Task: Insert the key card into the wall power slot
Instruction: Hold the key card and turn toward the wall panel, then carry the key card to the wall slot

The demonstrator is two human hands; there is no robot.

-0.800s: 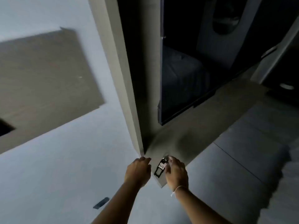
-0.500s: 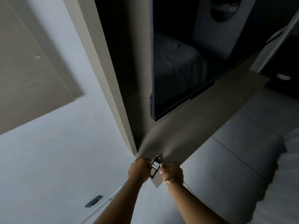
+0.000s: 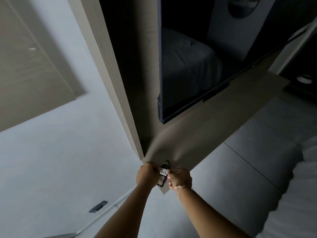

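Both hands meet at the corner of the wood wall panel (image 3: 197,146), just below the wall-mounted television (image 3: 188,66). The key card (image 3: 163,176), a dark tag with a white label, is pinched between them: the left hand (image 3: 147,174) closes its grip on one edge, the right hand (image 3: 180,179) on the other. The card looks not yet inserted. No power slot can be made out near the panel; a dark fitting (image 3: 98,206) lower on the white wall (image 3: 68,152) may be unrelated. Finding the slot and inserting the card remain.
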